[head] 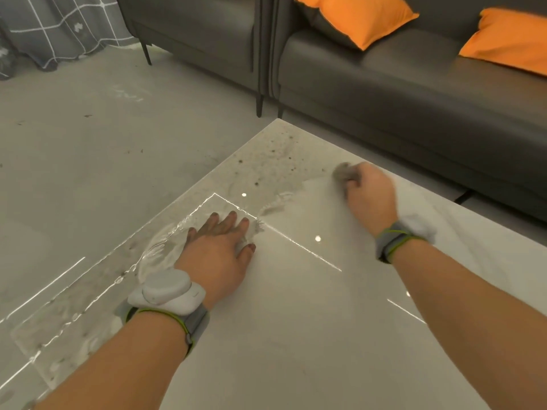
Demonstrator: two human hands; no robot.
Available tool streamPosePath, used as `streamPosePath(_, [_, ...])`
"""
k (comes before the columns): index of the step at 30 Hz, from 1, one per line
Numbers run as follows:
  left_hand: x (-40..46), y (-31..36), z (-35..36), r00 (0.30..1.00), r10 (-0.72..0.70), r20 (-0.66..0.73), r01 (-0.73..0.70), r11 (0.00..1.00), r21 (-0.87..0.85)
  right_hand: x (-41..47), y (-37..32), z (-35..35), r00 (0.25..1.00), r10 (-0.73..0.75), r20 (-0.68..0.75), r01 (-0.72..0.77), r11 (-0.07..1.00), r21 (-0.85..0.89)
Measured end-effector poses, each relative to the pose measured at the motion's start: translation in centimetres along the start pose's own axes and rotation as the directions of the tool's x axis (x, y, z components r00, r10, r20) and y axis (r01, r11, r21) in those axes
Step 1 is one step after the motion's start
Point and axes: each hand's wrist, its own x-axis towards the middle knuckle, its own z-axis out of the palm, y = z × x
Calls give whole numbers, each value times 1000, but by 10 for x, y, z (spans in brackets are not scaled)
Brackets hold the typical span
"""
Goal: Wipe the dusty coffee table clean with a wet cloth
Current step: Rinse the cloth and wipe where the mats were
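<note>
The cloth (344,172) is a small grey wad, bunched so tightly that no long axis or pointing direction can be read from it; only a rounded lump shows, sticking out past the far-left side of the right hand (370,195). That hand has its fingers curled round the cloth and presses it onto the counter (296,306), close to the far edge that faces the sofa (414,108). The hand and cloth are motion-blurred.

The left hand (220,250) lies flat on the counter, palm down, fingers straight and slightly spread, holding nothing. It sits near the left edge, well apart from the cloth, which is farther away and to the right of it.

The counter is pale, glossy stone. Its far corner (272,155), just left of the cloth, carries dark specks and a dull dusty film, while the surface between and below the 2 hands is shiny with ceiling-light reflections. Smeared wet streaks run along the left edge beside the left hand.

Each wrist wears a grey band; the left one (168,294) carries a white device. 2 orange cushions (358,16) lie on the sofa.
</note>
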Motion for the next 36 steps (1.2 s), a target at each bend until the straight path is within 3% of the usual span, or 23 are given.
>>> streamPosePath(2, [1, 0, -1, 1000, 22, -11, -22, 1000, -9, 14, 32, -15, 951, 271, -150, -285, 955, -83])
streamPosePath(4, [3, 0, -2, 999, 34, -21, -34, 999, -1, 22, 46, -17, 892, 414, -180, -439, 888, -136])
streamPosePath(6, [6, 0, -2, 999, 34, -24, -34, 999, 10, 27, 41, -8, 934, 333, -131, -349, 927, -136])
streamPosePath(8, [7, 0, -2, 999, 29, -19, -29, 1000, 3, 22, 22, 9, 991, 127, -32, -129, 990, -63])
streamPosePath(10, [7, -1, -3, 999, 32, -7, -32, 999, -1, 16, 8, 17, 997, -34, 63, 31, 999, 41])
streamPosePath(12, [7, -1, -4, 1000, 30, 6, -30, 1000, -2, 17, 5, 12, 991, -86, 102, 78, 994, 79])
streamPosePath(14, [6, 1, -5, 1000, 30, 5, -30, 1000, -3, 24, 16, 3, 999, -32, 21, 31, 999, 29])
streamPosePath(17, [6, 2, -6, 999, 40, -2, -40, 999, -5, 37, 39, -7, 957, 240, -161, -258, 960, -105])
streamPosePath(19, [6, 1, -5, 999, 42, -9, -42, 999, -5, 46, 40, -4, 929, 349, -125, -367, 913, -177])
streamPosePath(23, [6, 0, -3, 999, 36, -20, -36, 999, 12, 66, 8, 14, 965, 262, 6, -255, 944, -209])
streamPosePath(28, [6, 0, -3, 999, 41, -9, -40, 999, 2, 61, -28, 23, 985, 31, 170, -30, 1000, -4])
streamPosePath(31, [4, -3, -3, 999, 48, -14, -48, 999, -17, 46, -14, 8, 990, -8, 142, 0, 999, 54])
streamPosePath(33, [3, -5, -3, 998, 55, -30, -56, 998, -19, 39, 14, -7, 996, 88, -8, -88, 996, 12])
streamPosePath(36, [5, -4, -1, 998, 55, -42, -56, 998, -28, 45, 52, -23, 932, 340, -128, -356, 923, -147])
